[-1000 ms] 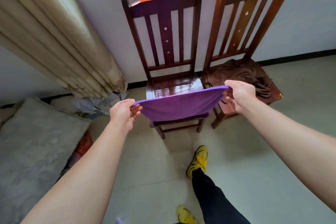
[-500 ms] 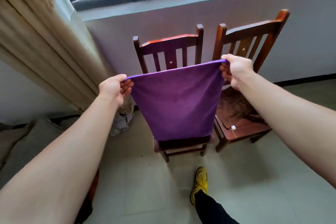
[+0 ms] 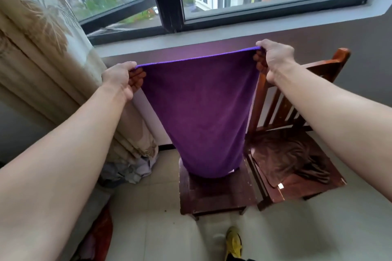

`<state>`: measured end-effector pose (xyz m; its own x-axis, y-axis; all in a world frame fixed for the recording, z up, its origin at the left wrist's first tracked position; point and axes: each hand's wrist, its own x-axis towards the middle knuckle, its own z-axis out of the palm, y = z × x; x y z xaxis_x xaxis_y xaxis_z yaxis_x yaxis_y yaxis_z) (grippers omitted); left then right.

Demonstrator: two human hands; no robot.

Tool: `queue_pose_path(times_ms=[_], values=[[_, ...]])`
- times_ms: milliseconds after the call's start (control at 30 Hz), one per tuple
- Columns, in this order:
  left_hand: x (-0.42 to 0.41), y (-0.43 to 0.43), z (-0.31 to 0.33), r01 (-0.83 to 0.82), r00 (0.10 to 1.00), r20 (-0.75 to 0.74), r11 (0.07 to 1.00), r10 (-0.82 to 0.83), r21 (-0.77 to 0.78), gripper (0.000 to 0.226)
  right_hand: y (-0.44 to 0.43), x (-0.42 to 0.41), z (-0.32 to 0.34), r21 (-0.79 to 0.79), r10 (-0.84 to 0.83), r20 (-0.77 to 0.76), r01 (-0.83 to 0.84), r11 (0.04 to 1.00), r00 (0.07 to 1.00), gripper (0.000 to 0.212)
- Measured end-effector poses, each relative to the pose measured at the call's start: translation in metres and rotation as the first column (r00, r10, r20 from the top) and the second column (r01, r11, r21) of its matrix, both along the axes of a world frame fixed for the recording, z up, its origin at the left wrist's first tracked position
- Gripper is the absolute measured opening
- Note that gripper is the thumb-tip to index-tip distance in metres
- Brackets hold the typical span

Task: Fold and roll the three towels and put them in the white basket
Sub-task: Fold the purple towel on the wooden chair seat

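The left hand (image 3: 119, 79) and right hand (image 3: 273, 57) each pinch a top corner of the purple towel (image 3: 199, 112). It hangs spread above the near-left wooden chair (image 3: 214, 193).

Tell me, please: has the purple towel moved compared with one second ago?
Yes. The purple towel went up: earlier its top edge was level with the left chair's seat; now it hangs full length, lower edge just at the seat.

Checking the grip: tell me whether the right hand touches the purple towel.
Touching. The head view shows the right hand pinching the purple towel at its top corner.
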<state>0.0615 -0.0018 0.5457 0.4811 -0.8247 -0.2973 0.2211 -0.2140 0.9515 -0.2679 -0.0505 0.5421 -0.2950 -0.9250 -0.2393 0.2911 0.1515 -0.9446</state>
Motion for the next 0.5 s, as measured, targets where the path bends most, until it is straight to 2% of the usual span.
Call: queue_pose_path(times_ms=[267, 500], values=[[0.002, -0.002, 0.009, -0.046, 0.999, -0.007, 0.999, 0.046, -0.007, 0.019, -0.001, -0.001, 0.014, -0.032, -0.034, -0.001, 0.034, 0.999, 0.999, 0.017], [-0.006, 0.060, -0.001, -0.047, 0.998, -0.043, 0.999, 0.047, -0.012, 0.018, 0.057, -0.004, 0.007, -0.039, -0.091, -0.020, 0.090, 0.995, 0.996, 0.012]])
